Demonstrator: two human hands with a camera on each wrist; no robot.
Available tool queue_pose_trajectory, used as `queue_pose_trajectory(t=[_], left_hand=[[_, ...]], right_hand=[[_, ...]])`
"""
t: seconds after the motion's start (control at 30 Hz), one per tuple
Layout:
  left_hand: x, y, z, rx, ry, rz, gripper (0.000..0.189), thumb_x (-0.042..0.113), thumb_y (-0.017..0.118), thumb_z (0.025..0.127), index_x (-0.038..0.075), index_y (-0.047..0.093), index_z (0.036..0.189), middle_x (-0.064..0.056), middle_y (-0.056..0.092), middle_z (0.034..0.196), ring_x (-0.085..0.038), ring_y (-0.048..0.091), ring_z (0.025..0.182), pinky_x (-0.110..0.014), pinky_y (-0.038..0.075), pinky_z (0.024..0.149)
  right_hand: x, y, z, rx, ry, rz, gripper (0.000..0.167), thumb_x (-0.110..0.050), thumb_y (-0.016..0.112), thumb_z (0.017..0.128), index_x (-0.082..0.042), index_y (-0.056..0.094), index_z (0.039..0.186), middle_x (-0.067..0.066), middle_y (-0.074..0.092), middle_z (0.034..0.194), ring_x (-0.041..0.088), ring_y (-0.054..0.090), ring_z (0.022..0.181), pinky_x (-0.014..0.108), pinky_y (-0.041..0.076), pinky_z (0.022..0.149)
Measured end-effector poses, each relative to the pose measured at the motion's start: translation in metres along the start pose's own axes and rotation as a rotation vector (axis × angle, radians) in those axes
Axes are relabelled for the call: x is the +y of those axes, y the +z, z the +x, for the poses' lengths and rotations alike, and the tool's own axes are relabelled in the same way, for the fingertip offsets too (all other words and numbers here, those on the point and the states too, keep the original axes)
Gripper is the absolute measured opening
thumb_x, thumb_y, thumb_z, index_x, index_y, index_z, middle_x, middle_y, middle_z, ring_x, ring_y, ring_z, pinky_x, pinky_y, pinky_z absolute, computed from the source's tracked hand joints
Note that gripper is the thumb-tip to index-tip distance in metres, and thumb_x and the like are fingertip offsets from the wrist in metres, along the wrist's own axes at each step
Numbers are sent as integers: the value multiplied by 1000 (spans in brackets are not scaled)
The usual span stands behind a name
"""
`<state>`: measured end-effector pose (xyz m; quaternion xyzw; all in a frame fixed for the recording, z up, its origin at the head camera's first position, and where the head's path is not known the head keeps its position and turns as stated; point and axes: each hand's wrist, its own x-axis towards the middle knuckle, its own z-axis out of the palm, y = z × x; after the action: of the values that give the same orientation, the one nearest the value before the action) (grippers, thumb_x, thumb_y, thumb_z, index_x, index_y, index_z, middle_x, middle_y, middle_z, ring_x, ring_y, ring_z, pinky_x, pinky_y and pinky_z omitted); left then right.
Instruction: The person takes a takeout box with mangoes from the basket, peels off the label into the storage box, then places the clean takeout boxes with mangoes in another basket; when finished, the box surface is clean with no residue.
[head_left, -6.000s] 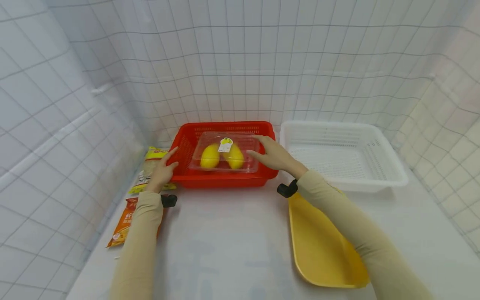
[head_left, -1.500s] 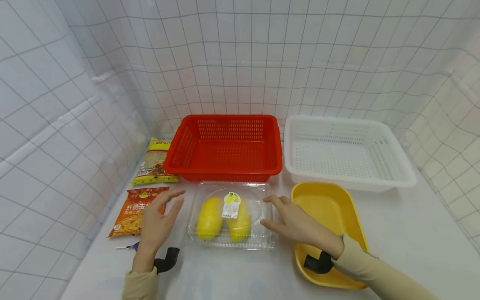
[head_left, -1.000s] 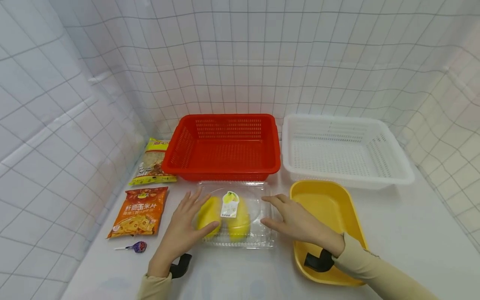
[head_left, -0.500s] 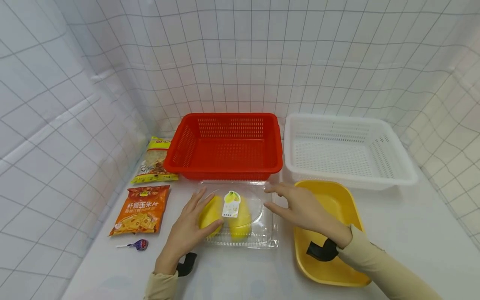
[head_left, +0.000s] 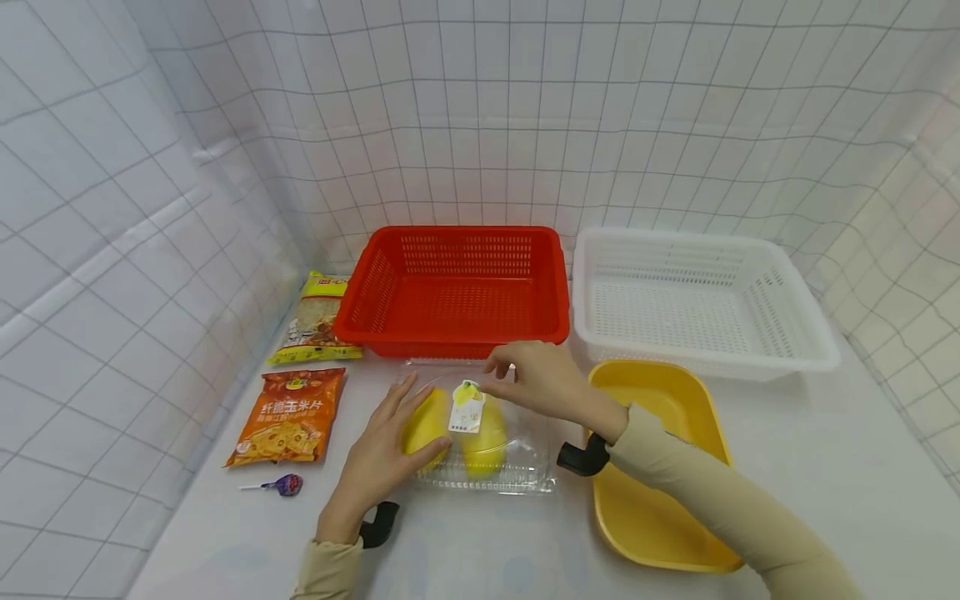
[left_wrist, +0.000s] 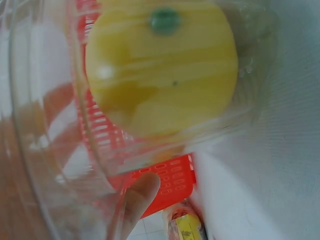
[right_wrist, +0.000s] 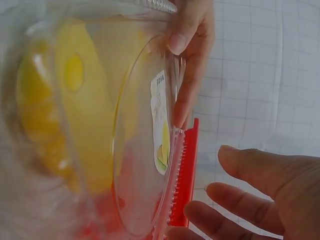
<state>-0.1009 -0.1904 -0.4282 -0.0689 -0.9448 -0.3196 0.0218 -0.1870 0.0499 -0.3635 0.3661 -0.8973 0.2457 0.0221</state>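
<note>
At the left of the head view, one yellow-edged packet [head_left: 315,325] lies with its right side hidden by the red basket; below it are one orange snack bag [head_left: 288,421] and one lollipop [head_left: 288,484], near each other. The left hand [head_left: 378,458], low and left of centre, has its fingers extended over the left part of a clear plastic box [head_left: 525,454]; the left wrist view shows most of this hand only blurred through plastic.

The box sits at lower centre with two yellow fruits [head_left: 487,450] inside, the left one partly covered by the left hand. One label [head_left: 466,417] is on its lid, the print too small to read. Above the box, in the middle of the frame, stands one red basket [head_left: 450,343].

The right hand [head_left: 551,379] hangs over the box's upper right, hiding that corner, its fingers loosely bent and gripping nothing. At lower right, the right sleeve [head_left: 697,483] crosses one yellow tray [head_left: 660,525], hiding part of it, and runs off the bottom edge. One white basket [head_left: 705,358] stands right of centre, beyond the tray.
</note>
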Motion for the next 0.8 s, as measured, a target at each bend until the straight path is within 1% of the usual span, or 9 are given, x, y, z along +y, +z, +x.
queue_pose_trajectory(t=[0.13,0.23,0.43,0.6,0.7,0.8], left_hand=[[0,0,0,2,-5,-1,77,57,66,80,28,39,146,6,15,157,-31,11,142,-67,29,96],[0,0,0,7,-3,-2,77,55,68,80,27,40,146,4,16,157,-32,12,142,-67,29,95],[0,2,1,13,1,-6,76,54,69,80,25,41,145,4,17,157,-31,12,142,-67,30,95],[1,3,1,11,-5,-8,77,54,69,79,24,42,145,4,18,156,-30,12,142,-65,30,97],[0,3,1,11,-6,-7,77,54,69,79,24,42,145,4,18,156,-29,12,142,-65,29,98],[-1,3,0,15,-3,-8,77,54,69,80,25,42,145,5,18,156,-30,12,142,-65,29,98]], right_hand=[[-7,6,12,-77,34,-39,25,-40,74,81,-20,71,95,-13,58,73,6,51,64,21,43,52],[-10,9,18,-104,56,-69,25,-41,76,79,-21,71,94,-13,55,70,6,50,62,23,41,50],[-11,15,25,-152,117,-104,27,-38,79,76,-20,70,95,-12,54,70,7,51,64,24,41,54],[-15,16,29,-223,164,-104,28,-37,78,77,-18,67,95,-9,53,72,10,51,66,26,41,56],[-18,17,30,-265,188,-95,22,-35,77,79,-19,65,89,-8,53,72,11,51,66,27,41,57],[-20,18,30,-278,193,-81,19,-32,75,81,-20,61,84,-7,52,72,11,50,67,27,39,56]])
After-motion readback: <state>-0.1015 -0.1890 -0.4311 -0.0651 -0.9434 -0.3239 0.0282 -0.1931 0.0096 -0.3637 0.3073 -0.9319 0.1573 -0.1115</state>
